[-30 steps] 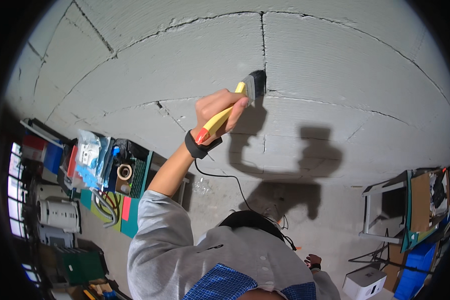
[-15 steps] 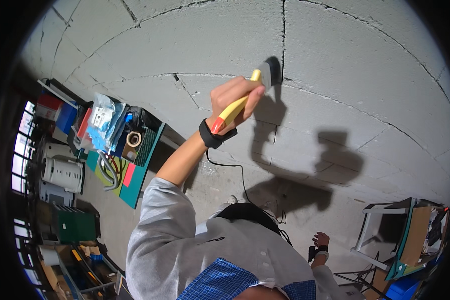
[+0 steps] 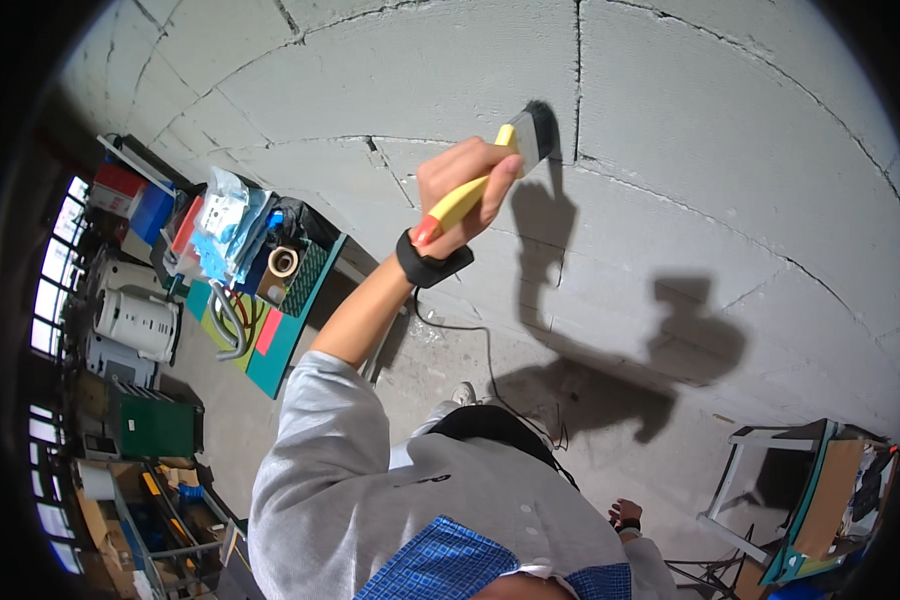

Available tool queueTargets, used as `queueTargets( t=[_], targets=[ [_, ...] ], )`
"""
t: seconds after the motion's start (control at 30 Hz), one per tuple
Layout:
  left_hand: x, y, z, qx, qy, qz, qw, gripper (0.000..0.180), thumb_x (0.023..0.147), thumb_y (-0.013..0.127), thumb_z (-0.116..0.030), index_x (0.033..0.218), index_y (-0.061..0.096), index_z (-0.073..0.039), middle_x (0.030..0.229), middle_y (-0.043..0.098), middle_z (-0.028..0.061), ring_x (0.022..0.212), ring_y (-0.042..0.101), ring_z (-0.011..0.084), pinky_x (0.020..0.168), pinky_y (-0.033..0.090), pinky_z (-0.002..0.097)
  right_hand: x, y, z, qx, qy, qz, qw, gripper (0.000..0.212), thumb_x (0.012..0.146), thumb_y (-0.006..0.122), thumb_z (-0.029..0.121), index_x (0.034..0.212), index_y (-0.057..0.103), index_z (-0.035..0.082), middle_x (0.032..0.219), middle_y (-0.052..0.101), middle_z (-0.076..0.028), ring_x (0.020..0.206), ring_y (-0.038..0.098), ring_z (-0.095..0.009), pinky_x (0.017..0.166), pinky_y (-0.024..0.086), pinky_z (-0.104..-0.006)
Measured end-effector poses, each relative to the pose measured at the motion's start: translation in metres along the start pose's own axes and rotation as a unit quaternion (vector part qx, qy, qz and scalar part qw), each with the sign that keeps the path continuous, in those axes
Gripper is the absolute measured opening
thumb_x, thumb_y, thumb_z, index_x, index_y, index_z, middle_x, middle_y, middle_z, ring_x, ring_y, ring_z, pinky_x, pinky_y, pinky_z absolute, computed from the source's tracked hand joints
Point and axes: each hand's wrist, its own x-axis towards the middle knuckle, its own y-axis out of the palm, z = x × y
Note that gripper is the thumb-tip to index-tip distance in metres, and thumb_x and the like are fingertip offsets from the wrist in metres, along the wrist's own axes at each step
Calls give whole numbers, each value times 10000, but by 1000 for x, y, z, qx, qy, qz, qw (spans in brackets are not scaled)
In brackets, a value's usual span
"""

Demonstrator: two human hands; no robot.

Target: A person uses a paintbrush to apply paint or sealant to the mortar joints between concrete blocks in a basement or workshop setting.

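Raised in front of the wall, my left hand (image 3: 467,190) is closed around the yellow handle of a flat paintbrush (image 3: 467,205). The handle has a red end by my wrist, and the dark bristles point up at the wall (image 3: 690,100), just left of an upright joint. Whether the bristles touch the surface is hard to make out. A black band (image 3: 433,262) circles my left wrist. Low on the right, beside my body, my right hand (image 3: 625,514) hangs with fingers apart and nothing visible in it.
Left of me stands a green-topped table (image 3: 270,375) with packets, a tape roll (image 3: 283,262) and a grey hose (image 3: 232,335). A black cable (image 3: 490,365) runs down past my body. Another table (image 3: 795,530) is at the lower right; a green box (image 3: 155,423) stands far left.
The brush has shifted a little up and left, away from the upright joint. My right hand has dropped lower and nearer my body. The whole view has tilted slightly.
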Motion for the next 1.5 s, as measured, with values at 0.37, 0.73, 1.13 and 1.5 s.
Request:
queueTargets(
  t=[0.37, 0.73, 1.13, 1.5],
  targets=[
    [-5, -59, 52, 158, -62, -30, 985, 175, 955, 722, -161, 834, 725, -35, 726, 701, 112, 573, 662, 243, 545, 518, 332, -16, 27, 30, -27, -86, -6, 996, 300, 967, 522, 124, 1210, 694, 87, 1049, 743, -137, 729, 734, -270, 483, 462, -347],
    [-8, -49, 57, 80, 32, 11, 996, 107, 910, 757, -102, 833, 713, -41, 698, 654, 106, 550, 618, 244, 516, 468, 328, -32, 42, -10, 2, -71, -27, 997, 286, 975, 518, 91, 1193, 688, 17, 962, 735, -167, 680, 722, -290, 458, 470, -350],
    [-22, -120, 114, 62, 35, -16, 997, 135, 930, 740, -108, 822, 704, -35, 667, 622, 93, 537, 596, 229, 502, 461, 332, -38, 83, -44, 70, -21, -47, 996, 379, 997, 532, 166, 1321, 619, -11, 1189, 686, -241, 870, 716, -374, 623, 562, -456],
    [-46, -201, 213, 151, -13, -27, 988, 116, 936, 743, -110, 858, 703, -34, 687, 639, 112, 555, 608, 265, 515, 478, 358, -104, 157, 14, -6, -133, -74, 988, 335, 953, 474, 70, 1201, 697, 32, 993, 741, -163, 696, 729, -265, 472, 472, -326]
  ],
)
